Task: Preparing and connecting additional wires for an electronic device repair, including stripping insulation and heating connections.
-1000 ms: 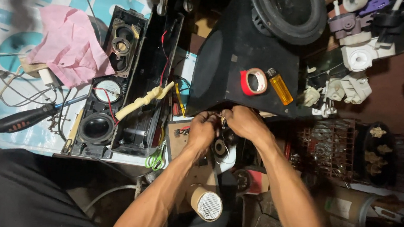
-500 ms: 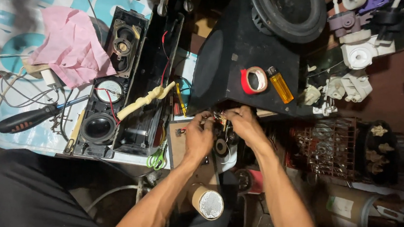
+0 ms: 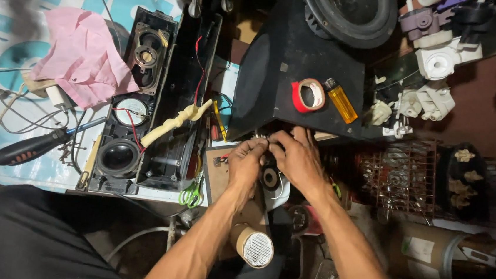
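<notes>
1. Your left hand (image 3: pixel 246 160) and right hand (image 3: pixel 296 158) meet fingertip to fingertip over a small metal part (image 3: pixel 261 139) just below the near edge of the black speaker cabinet (image 3: pixel 289 60); both sets of fingers are pinched narrow on it, though what exactly the part is stays too small to tell.
2. Right under your hands sits a small round black speaker driver (image 3: pixel 270 176), partly covered by your right palm; at nine o'clock from it lies a brown circuit board (image 3: pixel 217 169).
3. At twelve o'clock, on the cabinet top, a roll of red tape (image 3: pixel 307 95) lies just beside an amber lighter (image 3: pixel 340 101).
4. At nine o'clock the opened black speaker housing (image 3: pixel 162 109) lies with a cream twisted strip (image 3: pixel 174 123) across it; green-handled scissors (image 3: pixel 192 194) rest at its near corner.
5. Farther out at nine o'clock, a black-handled screwdriver (image 3: pixel 32 147) lies below a pink cloth (image 3: pixel 80 58).
6. At three o'clock stands a wire rack (image 3: pixel 401 175).
</notes>
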